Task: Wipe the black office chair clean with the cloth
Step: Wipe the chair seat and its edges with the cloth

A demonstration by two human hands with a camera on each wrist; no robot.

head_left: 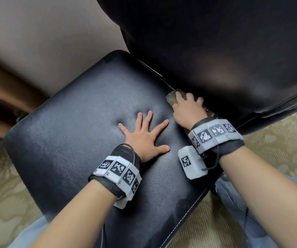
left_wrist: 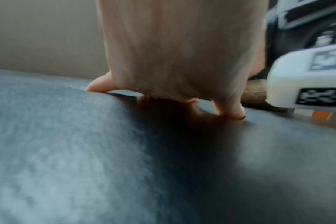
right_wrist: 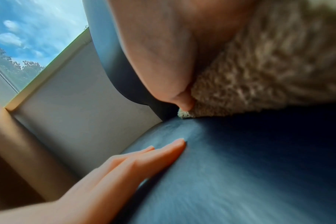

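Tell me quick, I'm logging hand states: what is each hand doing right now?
Left hand: open, fingers spread flat, pressing on the chair seat.
Right hand: closed on the cloth, at the crease below the backrest.

The black chair seat [head_left: 76, 122] bears a flat left hand [head_left: 144, 135] and a tan cloth [head_left: 172, 98].

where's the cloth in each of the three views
Head: cloth right of centre, under the right hand, at the seat-backrest crease.
Left wrist: brown strip at right, beyond the thumb.
Right wrist: fills the upper right.
Shared landmark: left hand flat on the seat.
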